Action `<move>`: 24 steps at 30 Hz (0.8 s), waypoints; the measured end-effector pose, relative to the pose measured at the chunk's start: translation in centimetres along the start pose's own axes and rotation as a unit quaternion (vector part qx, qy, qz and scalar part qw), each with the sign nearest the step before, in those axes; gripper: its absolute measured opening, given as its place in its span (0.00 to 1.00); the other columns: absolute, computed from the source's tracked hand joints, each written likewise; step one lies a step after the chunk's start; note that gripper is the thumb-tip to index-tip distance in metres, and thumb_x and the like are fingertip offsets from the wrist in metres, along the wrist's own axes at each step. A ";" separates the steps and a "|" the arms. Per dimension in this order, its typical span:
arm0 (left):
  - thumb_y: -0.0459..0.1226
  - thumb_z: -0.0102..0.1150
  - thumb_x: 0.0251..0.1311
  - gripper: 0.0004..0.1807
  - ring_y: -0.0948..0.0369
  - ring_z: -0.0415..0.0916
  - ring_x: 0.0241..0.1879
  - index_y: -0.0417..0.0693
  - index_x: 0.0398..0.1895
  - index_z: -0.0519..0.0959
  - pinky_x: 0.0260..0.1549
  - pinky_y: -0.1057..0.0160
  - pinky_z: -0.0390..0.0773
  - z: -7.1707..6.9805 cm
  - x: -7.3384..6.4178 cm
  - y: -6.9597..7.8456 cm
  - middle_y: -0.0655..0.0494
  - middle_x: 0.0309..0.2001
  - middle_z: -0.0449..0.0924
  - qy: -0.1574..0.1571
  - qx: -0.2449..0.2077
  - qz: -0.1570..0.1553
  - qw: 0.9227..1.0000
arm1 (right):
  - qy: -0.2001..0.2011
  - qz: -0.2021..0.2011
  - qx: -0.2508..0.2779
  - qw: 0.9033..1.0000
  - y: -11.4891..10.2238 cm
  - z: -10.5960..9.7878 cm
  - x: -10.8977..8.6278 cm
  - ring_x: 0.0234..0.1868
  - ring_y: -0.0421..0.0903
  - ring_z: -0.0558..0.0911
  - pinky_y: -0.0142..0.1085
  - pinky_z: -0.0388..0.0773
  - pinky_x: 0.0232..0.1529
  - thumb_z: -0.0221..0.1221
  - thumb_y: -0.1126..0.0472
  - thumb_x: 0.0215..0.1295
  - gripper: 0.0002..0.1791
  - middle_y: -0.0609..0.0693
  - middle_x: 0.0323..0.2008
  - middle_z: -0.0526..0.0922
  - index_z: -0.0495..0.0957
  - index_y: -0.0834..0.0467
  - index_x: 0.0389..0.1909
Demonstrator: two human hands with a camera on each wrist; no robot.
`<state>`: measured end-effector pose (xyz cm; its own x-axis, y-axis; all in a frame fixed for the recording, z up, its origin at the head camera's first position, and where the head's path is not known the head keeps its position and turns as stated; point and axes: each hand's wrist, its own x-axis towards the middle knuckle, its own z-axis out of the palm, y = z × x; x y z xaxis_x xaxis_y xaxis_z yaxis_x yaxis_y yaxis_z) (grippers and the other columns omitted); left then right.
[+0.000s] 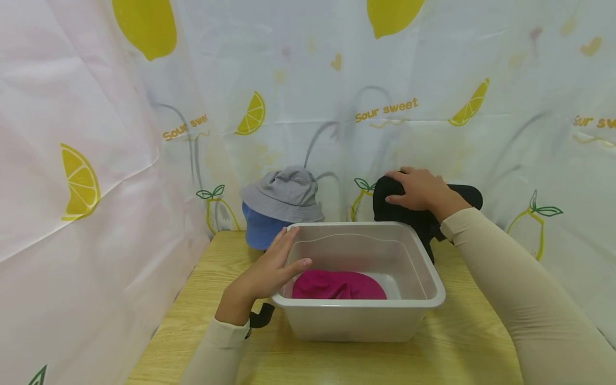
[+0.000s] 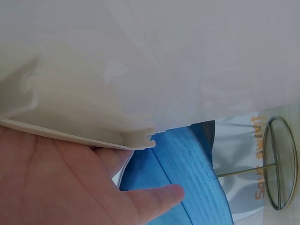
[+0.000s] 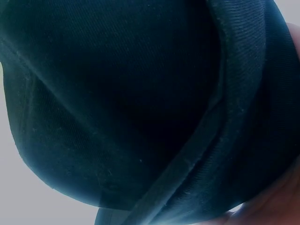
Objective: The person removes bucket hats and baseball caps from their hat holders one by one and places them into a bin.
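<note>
My right hand (image 1: 421, 188) grips the top of a black cap (image 1: 387, 200) behind the basin's right rear corner. Dark cloth of that cap fills most of the right wrist view, with parts of the hand at the right edge. On the left rim of a pale plastic basin (image 1: 356, 323) lies my left hand (image 1: 267, 272), fingers straight and thumb reaching over the inside. A magenta hat (image 1: 337, 285) lies in the basin. Beyond the left fingertips, a grey bucket hat (image 1: 289, 195) sits on top of a blue hat (image 1: 262, 227), also seen as blue cloth (image 2: 164, 173) in the left wrist view.
The basin stands on a wooden table (image 1: 221, 278). A white curtain with lemon prints (image 1: 308, 69) hangs behind and at the left. A wire stand with a ring (image 2: 280, 164) shows in the left wrist view. More black cloth (image 1: 469, 195) extends right of the right hand.
</note>
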<state>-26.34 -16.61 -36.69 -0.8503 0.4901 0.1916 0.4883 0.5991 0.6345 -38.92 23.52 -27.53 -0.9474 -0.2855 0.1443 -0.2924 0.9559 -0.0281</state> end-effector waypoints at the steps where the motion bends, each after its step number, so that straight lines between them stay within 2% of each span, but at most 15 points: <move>1: 0.63 0.50 0.72 0.50 0.51 0.25 0.84 0.56 0.86 0.41 0.77 0.33 0.45 0.0 0.0 0.0 0.56 0.86 0.37 0.000 0.000 0.000 1.000 | -0.001 -0.001 0.000 1.000 0.0 0.0 0.0 0.71 0.73 0.67 0.81 0.62 0.59 0.58 0.35 0.71 0.41 0.62 0.78 0.60 0.60 0.43 0.80; 10: 0.64 0.49 0.72 0.50 0.50 0.25 0.84 0.54 0.86 0.41 0.77 0.33 0.44 0.1 0.2 -0.3 0.55 0.86 0.38 0.001 0.003 0.005 1.000 | -0.009 -0.008 0.008 1.000 -0.1 -0.4 -0.2 0.70 0.78 0.65 0.78 0.65 0.58 0.47 0.35 0.79 0.35 0.66 0.77 0.60 0.61 0.45 0.80; 16: 0.63 0.49 0.73 0.50 0.50 0.25 0.84 0.53 0.86 0.41 0.77 0.33 0.43 0.1 0.3 -0.2 0.54 0.86 0.38 0.001 0.004 0.008 1.000 | -0.001 -0.012 0.005 1.000 0.0 -0.6 -0.2 0.69 0.78 0.66 0.79 0.66 0.57 0.44 0.39 0.81 0.32 0.67 0.76 0.61 0.63 0.47 0.79; 20: 0.63 0.49 0.73 0.50 0.50 0.25 0.84 0.52 0.86 0.41 0.77 0.33 0.43 0.1 0.3 -0.2 0.54 0.85 0.39 0.003 0.003 0.007 1.000 | 0.011 -0.014 0.003 1.000 -0.2 -0.4 -0.1 0.69 0.75 0.67 0.76 0.66 0.61 0.44 0.44 0.83 0.30 0.68 0.74 0.64 0.66 0.53 0.77; 24: 0.64 0.50 0.72 0.50 0.50 0.26 0.84 0.53 0.86 0.41 0.77 0.34 0.43 0.1 0.2 -0.2 0.55 0.85 0.38 0.004 0.002 0.003 1.000 | 0.033 -0.023 0.004 0.999 -0.3 -0.3 0.0 0.68 0.72 0.71 0.70 0.67 0.66 0.45 0.49 0.83 0.27 0.69 0.70 0.71 0.71 0.60 0.72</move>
<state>-26.54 -16.56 -36.85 -0.8487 0.4889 0.2017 0.4944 0.5983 0.6305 -38.83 23.27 -27.21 -0.9226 -0.3229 0.2112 -0.3359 0.9415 -0.0275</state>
